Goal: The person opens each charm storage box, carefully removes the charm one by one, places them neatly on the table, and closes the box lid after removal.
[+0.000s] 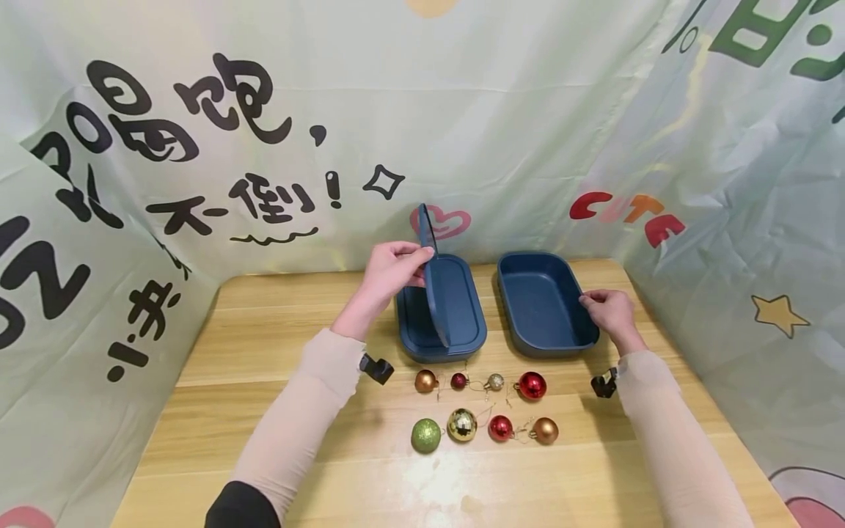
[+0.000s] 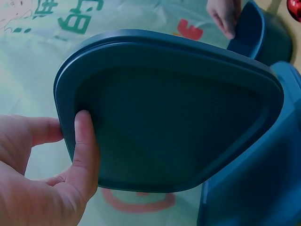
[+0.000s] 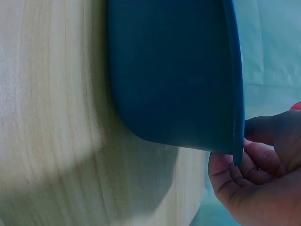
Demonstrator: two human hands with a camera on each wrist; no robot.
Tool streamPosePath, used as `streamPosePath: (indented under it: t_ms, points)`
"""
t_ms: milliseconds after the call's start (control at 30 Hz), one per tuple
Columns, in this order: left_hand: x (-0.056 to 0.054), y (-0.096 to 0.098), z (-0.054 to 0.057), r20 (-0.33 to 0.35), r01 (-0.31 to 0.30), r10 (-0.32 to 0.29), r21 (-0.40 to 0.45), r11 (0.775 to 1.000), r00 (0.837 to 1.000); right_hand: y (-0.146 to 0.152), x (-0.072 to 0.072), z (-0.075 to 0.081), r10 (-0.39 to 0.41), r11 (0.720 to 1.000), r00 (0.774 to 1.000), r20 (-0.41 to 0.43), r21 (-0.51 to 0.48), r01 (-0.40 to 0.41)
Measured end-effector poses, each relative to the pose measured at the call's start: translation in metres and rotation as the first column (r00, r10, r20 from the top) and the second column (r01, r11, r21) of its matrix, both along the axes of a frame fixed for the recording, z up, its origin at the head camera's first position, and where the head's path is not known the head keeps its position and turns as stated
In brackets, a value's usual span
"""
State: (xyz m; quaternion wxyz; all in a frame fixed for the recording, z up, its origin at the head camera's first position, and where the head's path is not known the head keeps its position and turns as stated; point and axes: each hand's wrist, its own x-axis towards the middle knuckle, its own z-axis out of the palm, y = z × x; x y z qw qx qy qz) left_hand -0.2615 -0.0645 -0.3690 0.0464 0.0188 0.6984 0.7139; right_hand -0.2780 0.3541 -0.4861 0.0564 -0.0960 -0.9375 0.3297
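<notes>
Pinched between the thumb and fingers of my left hand [image 1: 398,265] is a dark blue lid [image 2: 178,117], held on edge above a lidded blue container [image 1: 455,293]. In the left wrist view the thumb lies on one face of the lid, near its rim. To the right stands an uncovered blue container [image 1: 541,301] with nothing inside. My right hand [image 1: 610,312] grips its right rim, thumb and fingers on either side, as the right wrist view [image 3: 263,160] also shows the hand.
Several ball ornaments lie in two rows before the containers, among them a green glitter ball [image 1: 425,435], a gold mirrored ball [image 1: 462,424] and a shiny red ball [image 1: 531,385]. Printed cloth [image 1: 502,147] hangs behind and beside the wooden table [image 1: 264,367].
</notes>
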Motion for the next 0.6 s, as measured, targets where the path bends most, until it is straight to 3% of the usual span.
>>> streamPosePath:
  t_ms: [333, 600]
  points:
    - [-0.007, 0.048, 0.001, -0.022, 0.047, -0.048, -0.028, 0.998, 0.999, 0.002, 0.002, 0.002, 0.004, 1.000, 1.000, -0.002, -0.004, -0.004]
    - [-0.009, 0.075, 0.001, -0.020, 0.075, -0.077, -0.064, 0.995, 0.997, -0.001, -0.002, 0.006, -0.006, 1.000, 1.000, -0.021, -0.004, 0.006]
